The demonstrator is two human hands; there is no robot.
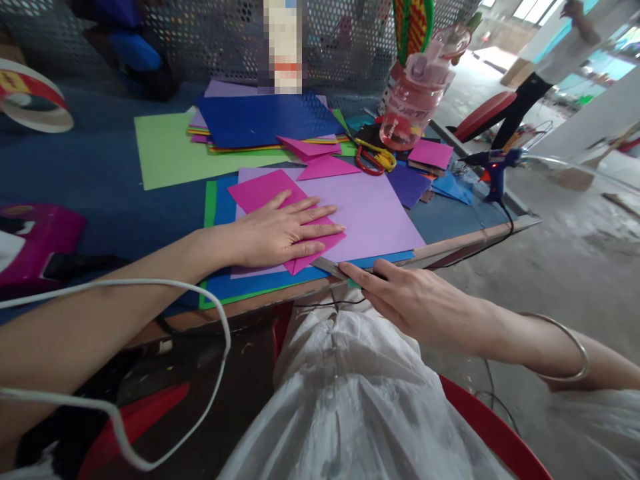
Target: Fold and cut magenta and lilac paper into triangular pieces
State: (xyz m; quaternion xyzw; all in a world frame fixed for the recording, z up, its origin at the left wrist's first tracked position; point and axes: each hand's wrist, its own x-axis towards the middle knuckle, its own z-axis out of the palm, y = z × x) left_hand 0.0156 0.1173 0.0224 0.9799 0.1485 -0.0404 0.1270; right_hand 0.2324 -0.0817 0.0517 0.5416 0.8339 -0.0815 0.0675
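Note:
My left hand [287, 233] lies flat with fingers spread on a folded pink sheet of paper [270, 190]. Beneath that sheet is a lilac sheet [380, 213], on top of blue and green sheets [213, 207] at the table's front edge. My right hand [395, 290] is closed around a utility knife [327, 267], index finger stretched along it. The blade reaches the pink paper's near corner, beside my left fingertips; most of the handle is hidden in my hand. Two folded pink pieces [327, 168] lie just beyond the left hand.
Behind are stacked coloured sheets [270, 120], red-handled scissors [370, 160] and a pink water bottle [410, 100]. A glue gun [495, 170] stands at the right edge, its cord hanging. A tape roll [35, 100] and a white cable [225, 327] are left. Another person [565, 53] is far right.

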